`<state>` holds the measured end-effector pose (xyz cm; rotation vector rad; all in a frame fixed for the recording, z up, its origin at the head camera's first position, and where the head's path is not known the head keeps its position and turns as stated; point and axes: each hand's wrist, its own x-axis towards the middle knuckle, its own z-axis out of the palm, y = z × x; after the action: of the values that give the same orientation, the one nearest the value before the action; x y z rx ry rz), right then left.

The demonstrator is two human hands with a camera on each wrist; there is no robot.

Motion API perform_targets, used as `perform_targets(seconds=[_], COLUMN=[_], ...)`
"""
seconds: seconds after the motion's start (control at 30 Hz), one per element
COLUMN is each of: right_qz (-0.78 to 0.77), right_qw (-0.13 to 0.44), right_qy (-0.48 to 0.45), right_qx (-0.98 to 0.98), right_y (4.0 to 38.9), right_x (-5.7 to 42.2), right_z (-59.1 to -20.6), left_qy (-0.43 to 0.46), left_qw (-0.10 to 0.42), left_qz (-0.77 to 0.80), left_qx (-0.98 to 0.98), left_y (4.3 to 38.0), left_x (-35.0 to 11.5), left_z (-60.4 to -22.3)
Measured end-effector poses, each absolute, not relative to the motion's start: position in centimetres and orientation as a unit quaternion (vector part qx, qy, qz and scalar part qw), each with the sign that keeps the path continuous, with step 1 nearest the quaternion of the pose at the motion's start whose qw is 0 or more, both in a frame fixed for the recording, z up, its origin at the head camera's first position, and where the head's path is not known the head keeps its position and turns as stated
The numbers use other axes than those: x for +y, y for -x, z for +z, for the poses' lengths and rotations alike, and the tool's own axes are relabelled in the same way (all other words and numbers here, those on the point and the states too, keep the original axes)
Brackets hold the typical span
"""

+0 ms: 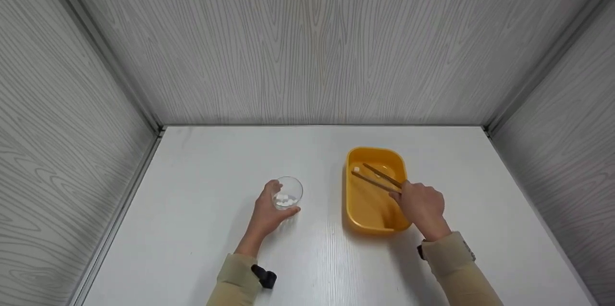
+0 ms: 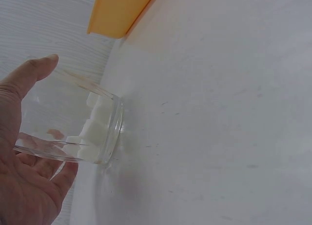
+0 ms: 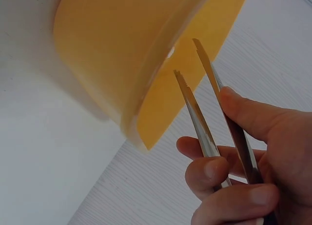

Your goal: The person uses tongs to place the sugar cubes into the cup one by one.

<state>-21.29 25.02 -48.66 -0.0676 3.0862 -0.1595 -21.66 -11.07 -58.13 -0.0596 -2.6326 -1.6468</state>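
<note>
My left hand grips a clear drinking glass on the white table, thumb on one side and fingers round the other. Several small white cubes lie at the bottom of the glass. Over the right side of a yellow plastic basin, my right hand holds metal tweezers, their two arms spread apart. The tips point into the basin, close to a single white cube by its left wall. Nothing sits between the tips in the right wrist view.
The white table is enclosed by grey wood-grain panels at the back and both sides. Between glass and basin lies a strip of bare tabletop. Black straps circle both wrists.
</note>
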Motion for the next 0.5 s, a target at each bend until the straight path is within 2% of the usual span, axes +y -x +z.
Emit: perform_targets(seconds=[0.23, 0.5], right_qz=[-0.03, -0.014], right_qw=[0.072, 0.07], right_qy=[0.004, 0.024], right_qx=[0.997, 0.997], right_y=[22.6, 23.2], right_x=[24.7, 24.6], right_z=[-48.3, -48.2], left_qy=[0.021, 0.022], left_qw=[0.023, 0.025], left_qz=[-0.534, -0.526], left_qx=[-0.845, -0.85], left_y=[21.7, 21.7], left_x=[-11.0, -11.0], left_z=[-58.1, -58.2])
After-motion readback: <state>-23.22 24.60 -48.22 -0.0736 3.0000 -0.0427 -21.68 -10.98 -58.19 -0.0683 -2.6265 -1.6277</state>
